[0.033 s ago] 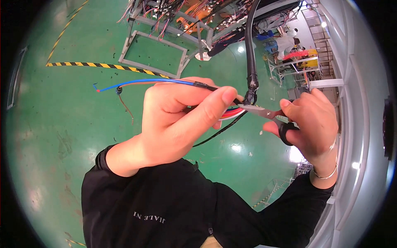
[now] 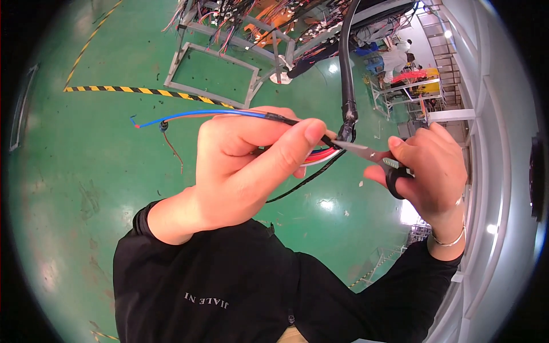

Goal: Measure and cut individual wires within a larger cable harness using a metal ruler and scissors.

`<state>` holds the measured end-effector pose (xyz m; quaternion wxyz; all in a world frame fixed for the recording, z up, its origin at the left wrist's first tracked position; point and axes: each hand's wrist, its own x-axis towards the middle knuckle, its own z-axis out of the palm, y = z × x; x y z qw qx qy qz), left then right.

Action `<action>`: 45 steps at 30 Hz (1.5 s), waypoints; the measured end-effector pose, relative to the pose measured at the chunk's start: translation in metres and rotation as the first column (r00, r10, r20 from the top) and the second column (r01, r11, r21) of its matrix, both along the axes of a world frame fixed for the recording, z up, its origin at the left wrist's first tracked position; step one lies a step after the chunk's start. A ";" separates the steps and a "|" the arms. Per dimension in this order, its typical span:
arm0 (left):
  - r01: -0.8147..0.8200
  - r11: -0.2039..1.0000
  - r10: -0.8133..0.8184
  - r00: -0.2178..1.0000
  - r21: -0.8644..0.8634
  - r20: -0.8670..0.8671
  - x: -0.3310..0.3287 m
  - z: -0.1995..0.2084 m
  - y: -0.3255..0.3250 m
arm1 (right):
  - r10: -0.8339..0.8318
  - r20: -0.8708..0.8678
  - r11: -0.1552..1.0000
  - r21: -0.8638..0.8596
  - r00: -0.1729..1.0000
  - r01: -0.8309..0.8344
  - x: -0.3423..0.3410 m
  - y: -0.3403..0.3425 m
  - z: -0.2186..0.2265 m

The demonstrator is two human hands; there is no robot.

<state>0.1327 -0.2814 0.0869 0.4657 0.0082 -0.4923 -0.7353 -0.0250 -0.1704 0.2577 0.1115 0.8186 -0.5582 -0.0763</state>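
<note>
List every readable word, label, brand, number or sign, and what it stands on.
White lettering on the black top: one short line, upside down in view; wording not copied here.
Scissors: any marking too small to read.
Thick black cable: no readable text.
Striped floor tape: yellow and black, no words visible.

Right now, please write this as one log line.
left hand: pinching taped wires | right hand: holding scissors | scissors: pointing toward black cable

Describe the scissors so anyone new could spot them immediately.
At the right edge of the green floor, find the right hand. It grips the scissors, blades pointing left toward the thick black cable. Straight metallic blades and a black finger loop distinguish them from that cable.
</note>
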 end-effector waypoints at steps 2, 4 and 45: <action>-0.007 0.999 0.008 0.999 0.040 -0.031 0.000 0.002 -0.002 | -0.023 0.070 0.999 -0.031 0.997 0.025 -0.008 0.000 -0.003; 0.037 0.995 -0.036 0.999 0.093 -0.009 0.000 0.005 -0.005 | -0.116 0.283 0.983 -0.103 0.952 0.151 -0.018 0.010 -0.022; 0.168 0.936 -0.031 0.915 -0.310 0.403 -0.029 -0.019 0.015 | -0.085 0.981 0.776 0.175 -0.174 0.607 0.029 0.041 -0.137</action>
